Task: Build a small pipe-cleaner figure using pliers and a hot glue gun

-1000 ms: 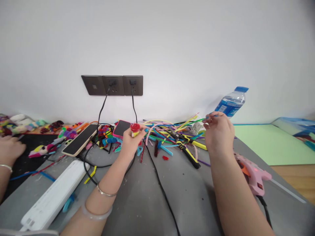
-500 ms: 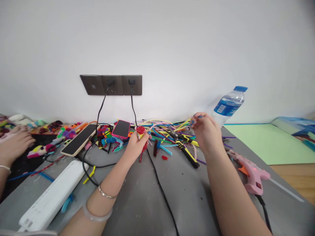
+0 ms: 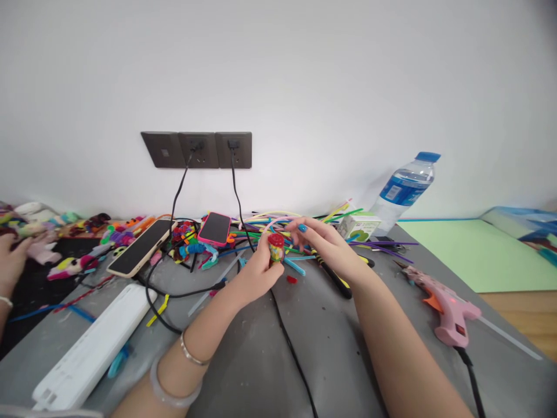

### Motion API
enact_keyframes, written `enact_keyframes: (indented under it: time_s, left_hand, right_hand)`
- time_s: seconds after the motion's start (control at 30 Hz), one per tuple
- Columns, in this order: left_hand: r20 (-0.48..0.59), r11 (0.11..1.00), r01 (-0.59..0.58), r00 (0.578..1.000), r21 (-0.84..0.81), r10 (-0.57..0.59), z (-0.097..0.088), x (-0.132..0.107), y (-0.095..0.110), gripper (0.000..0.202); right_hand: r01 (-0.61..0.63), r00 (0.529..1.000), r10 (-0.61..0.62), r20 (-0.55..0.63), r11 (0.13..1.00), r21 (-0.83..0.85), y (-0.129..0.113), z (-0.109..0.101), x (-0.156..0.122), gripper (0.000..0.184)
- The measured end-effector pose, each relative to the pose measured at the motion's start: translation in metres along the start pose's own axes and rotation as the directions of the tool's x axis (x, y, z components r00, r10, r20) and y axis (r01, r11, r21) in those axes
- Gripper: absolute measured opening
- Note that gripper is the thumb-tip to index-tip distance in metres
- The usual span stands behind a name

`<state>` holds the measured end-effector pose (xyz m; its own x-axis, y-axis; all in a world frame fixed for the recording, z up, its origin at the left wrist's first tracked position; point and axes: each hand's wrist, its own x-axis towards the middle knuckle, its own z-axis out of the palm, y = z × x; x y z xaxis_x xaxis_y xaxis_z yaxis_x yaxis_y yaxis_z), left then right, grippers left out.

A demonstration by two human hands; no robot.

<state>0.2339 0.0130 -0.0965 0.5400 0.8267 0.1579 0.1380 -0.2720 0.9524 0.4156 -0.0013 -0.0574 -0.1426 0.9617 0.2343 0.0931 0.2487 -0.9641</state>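
Observation:
My left hand (image 3: 257, 273) is closed around a small craft piece (image 3: 277, 248) with a fuzzy red top and a yellow, multicoloured side, held just above the grey table. Its lower part is hidden by my fingers. Close to its right side is my right hand (image 3: 328, 247), fingers bent and drawn together toward the piece; anything between their tips is too small to make out. Under and behind my right hand lie black-and-yellow pliers (image 3: 333, 276). Loose pipe cleaners (image 3: 296, 266) spread behind both hands, and a red scrap (image 3: 291, 279) lies in front.
A pink glue gun (image 3: 450, 313) with a cord lies right, near a tilted water bottle (image 3: 402, 188) and a small box (image 3: 360, 225). Left are phones (image 3: 141, 248), a white power strip (image 3: 98, 348) and cables. Another person's hand (image 3: 11, 261) is at far left.
My right hand has moved left from near the bottle to beside the craft piece, uncovering the small box. My left hand has shifted slightly right with the piece.

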Motion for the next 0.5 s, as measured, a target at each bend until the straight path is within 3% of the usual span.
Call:
enact_keyframes:
  time_s: [0.13,0.27,0.4,0.5]
  left_hand:
    - [0.038,0.999,0.021,0.999,-0.044,-0.020,0.000,0.002,-0.004,0.063]
    - [0.016,0.986,-0.051,0.998,-0.158,0.054,0.001,0.008,-0.009,0.057]
    - [-0.048,0.959,-0.068,0.997,-0.276,0.057,0.000,0.012,-0.016,0.049]
    - [-0.078,0.954,-0.041,0.997,-0.295,0.018,-0.003,0.014,-0.019,0.054]
  right_hand:
    - [-0.024,1.000,0.024,-0.009,1.000,-0.009,0.002,-0.003,-0.001,0.026]
    - [-0.027,0.998,0.028,-0.052,0.999,0.018,0.006,-0.006,-0.002,0.026]
    - [0.056,0.971,-0.050,-0.233,0.998,0.020,0.013,-0.007,0.007,0.028]
    - [0.150,0.892,-0.180,-0.414,0.983,-0.104,0.004,-0.015,0.004,0.029]
